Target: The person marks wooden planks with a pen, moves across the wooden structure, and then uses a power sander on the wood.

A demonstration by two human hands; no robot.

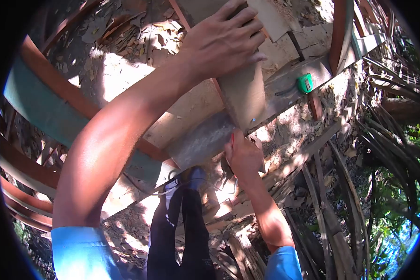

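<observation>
My left hand [228, 39] reaches across to the top of the view and lies over a wooden board [245, 95], its fingers curled at the board's right edge. This board rests across a grey plank [205, 137]. Just below the board's near end, my right hand [246, 154] is closed in a pinch. A small bit of red shows by its thumb, but the thing held is mostly hidden. On the grey plank, to the right of the board, sits a green tape measure [305, 83].
Curved wooden pieces, one with a green face [37, 100], stand at the left. Another upright curved piece [341, 37] rises at the upper right. Dry leaves [163, 37] cover the ground, and dried palm fronds [392, 140] lie at the right. My legs [177, 228] are below.
</observation>
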